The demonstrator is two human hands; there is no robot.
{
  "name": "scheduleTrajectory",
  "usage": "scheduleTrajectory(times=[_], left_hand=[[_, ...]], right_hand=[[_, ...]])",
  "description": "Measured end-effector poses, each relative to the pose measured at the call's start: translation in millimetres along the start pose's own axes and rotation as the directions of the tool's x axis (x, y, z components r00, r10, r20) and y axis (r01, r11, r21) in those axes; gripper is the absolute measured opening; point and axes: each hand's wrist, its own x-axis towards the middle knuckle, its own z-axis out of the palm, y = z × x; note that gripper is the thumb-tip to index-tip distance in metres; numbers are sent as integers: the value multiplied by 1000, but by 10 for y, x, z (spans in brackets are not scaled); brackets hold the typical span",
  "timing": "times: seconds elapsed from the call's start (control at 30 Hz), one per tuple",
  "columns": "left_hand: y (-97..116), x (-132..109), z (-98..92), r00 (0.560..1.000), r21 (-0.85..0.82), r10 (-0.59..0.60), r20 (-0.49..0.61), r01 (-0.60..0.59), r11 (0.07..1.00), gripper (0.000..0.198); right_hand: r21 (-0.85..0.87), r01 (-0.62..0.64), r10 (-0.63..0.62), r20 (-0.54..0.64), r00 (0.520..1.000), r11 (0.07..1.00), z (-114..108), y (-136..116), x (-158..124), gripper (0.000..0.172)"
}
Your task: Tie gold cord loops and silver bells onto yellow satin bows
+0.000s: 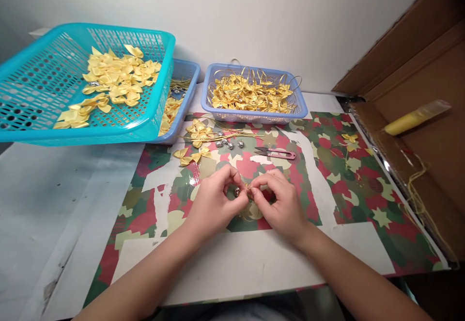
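My left hand (221,197) and my right hand (278,200) meet over the middle of the patterned mat. Both pinch a thin gold cord (248,188) between thumb and forefinger, their fingertips almost touching. Beside the left fingertips hangs a small silver bell (237,192). A faint loop of cord shows below the hands; the fingers hide the rest. Just beyond lie several loose silver bells (230,145), a bundle of gold cords (221,137) and a few yellow ribbon bows (198,132). Purple-handled thread snips (276,153) rest to the right of the bells.
A turquoise basket (152,117) of yellow bows stands at the left, overlapping a blue basket (189,98). Another blue basket (254,114), full of bows with gold cords, is at the back. A cardboard wall (417,78) borders the right, with a yellow tube (410,120) against it.
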Motion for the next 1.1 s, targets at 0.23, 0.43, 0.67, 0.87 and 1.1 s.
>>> scheduleTrajectory(times=[0.23, 0.43, 0.67, 0.87, 1.1], left_hand=[[-44, 17, -19, 997, -117, -41, 61, 48, 992, 19], [-25, 10, -36, 999, -168, -50, -8, 48, 985, 19], [-70, 9, -15, 997, -167, -81, 19, 83, 982, 17], [-96, 9, -3, 998, -93, -63, 29, 66, 994, 18], [-21, 26, -34, 999, 52, 44, 30, -45, 998, 14]], right_hand=[[-60, 70, -68, 21, 997, 996, 2, -7, 3, 14], [24, -41, 40, 28, 999, 999, -7, -13, -4, 12], [166, -185, 175, 72, 982, 969, -6, 2, -19, 9], [200, -218, 207, 73, 976, 955, -5, 10, -16, 9], [185, -200, 193, 59, 980, 962, -12, 19, -21, 9]])
